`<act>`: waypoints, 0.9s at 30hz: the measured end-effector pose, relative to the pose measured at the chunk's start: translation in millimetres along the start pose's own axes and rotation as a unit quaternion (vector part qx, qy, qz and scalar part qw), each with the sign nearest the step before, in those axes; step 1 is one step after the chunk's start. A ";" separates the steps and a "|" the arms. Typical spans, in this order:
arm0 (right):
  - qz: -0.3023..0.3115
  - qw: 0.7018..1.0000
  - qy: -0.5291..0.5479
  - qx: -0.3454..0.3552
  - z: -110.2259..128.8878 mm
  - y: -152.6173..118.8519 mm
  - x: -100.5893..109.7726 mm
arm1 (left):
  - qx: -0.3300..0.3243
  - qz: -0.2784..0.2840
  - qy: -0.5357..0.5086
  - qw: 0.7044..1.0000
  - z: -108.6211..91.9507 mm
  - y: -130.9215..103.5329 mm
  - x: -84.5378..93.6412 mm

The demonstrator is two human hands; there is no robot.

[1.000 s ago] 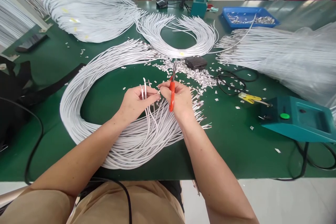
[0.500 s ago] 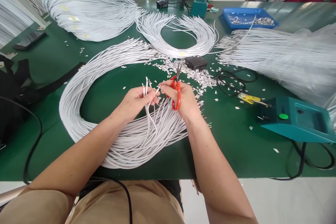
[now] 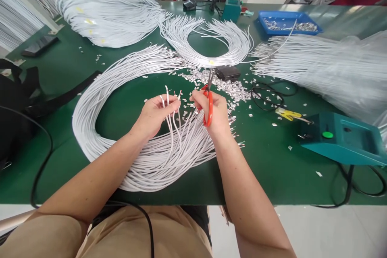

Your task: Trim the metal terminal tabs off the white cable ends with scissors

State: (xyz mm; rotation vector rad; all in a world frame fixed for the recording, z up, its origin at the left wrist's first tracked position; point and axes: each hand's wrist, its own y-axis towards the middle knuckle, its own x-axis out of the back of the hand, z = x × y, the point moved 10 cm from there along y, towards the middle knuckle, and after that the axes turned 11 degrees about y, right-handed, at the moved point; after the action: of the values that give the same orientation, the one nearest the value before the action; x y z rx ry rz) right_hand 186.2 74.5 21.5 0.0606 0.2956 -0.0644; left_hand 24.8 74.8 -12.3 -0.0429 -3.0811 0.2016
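Cable ends (image 3: 167,96), a few slim white ones, stand up from the left hand (image 3: 152,115), pinched between its thumb and fingers, with their tips poking above the fingertips. The lengths below run down, toward the near side, into the long curved cable bundle (image 3: 87,105), which sweeps around the left of the table (image 3: 260,173) and passes under both hands.

Right of the left hand, and apart from it, the right hand (image 3: 217,113) is curled around red-handled scissors (image 3: 209,109). Their handle lies against the fingers and their blades point to the far side, toward a scatter of small silvery-white clippings (image 3: 237,90). The thumb and forefinger are drawn together at the hand's left edge; whether they pinch anything small, I cannot tell.

Just beyond the scissors sits a black box (image 3: 227,73), among the clippings. Farther back lies a smaller cable coil (image 3: 238,46), with a large cable stack (image 3: 102,16) at far left and a plastic-wrapped cable bundle (image 3: 326,58) at far right. A blue tray (image 3: 266,29) holding small pieces stands behind that bundle. Nearer on the right are a yellow clip (image 3: 287,114) and a teal machine (image 3: 356,129) with a green button.
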 end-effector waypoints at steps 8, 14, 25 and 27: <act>0.025 0.999 -0.025 0.011 -8.0 2.3 -6.9 | -0.021 0.067 0.033 0.997 -5.8 -4.0 -12.3; -0.103 0.988 -0.075 0.091 10.0 0.4 23.1 | -0.025 0.085 0.038 0.995 -8.4 -5.7 -14.0; 0.038 0.998 0.021 -0.045 -5.9 -1.3 -9.1 | -0.065 0.107 0.061 0.990 -18.0 -9.8 -24.4; 0.045 0.998 0.010 -0.042 -5.2 -1.0 -9.2 | -0.060 0.086 0.064 0.992 -16.4 -9.5 -20.4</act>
State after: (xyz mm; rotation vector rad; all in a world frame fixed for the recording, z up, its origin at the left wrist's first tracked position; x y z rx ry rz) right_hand 175.9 74.5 19.2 -0.0096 0.3144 0.0389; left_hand 45.8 66.8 4.2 -0.3151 -2.9568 0.0186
